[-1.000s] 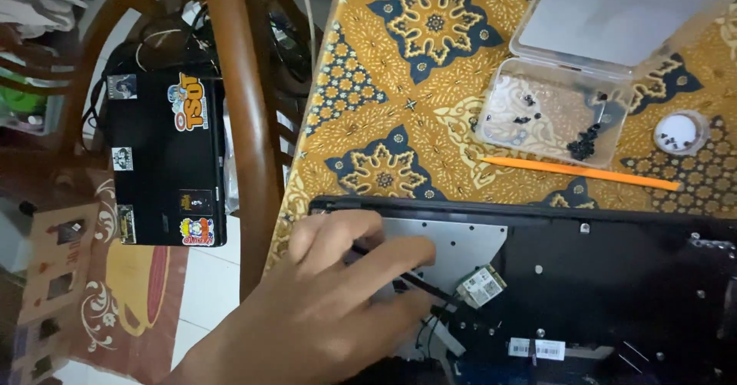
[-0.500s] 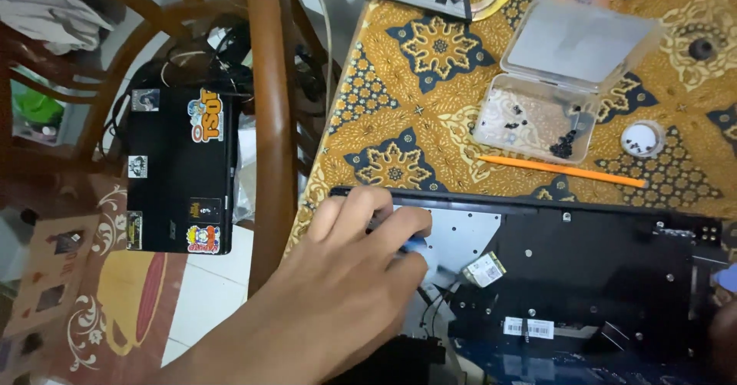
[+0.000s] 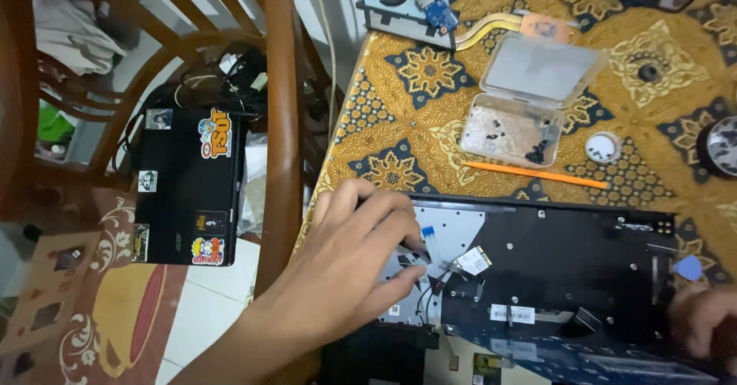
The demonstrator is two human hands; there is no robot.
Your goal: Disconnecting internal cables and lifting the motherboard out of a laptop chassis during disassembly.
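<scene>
Opened black laptop base (image 3: 568, 270), flat and matte with a silvery bare patch, lies right under the left hand (image 3: 361, 254), whose fingers curl down, pinching a thin dark tool at a small wireless card (image 3: 472, 261). Beyond the fingertips: orange stick (image 3: 533, 174), clear plastic screw box (image 3: 510, 132). Right hand (image 3: 702, 320) rests on the base's far corner; grip unclear.

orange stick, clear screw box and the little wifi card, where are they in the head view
orange stick (image 3: 535, 174): head view, middle of its shaft.
clear screw box (image 3: 509, 134): head view, floor of the tray half holding black screws.
wifi card (image 3: 472, 261): head view, centre of its pale face.
</scene>
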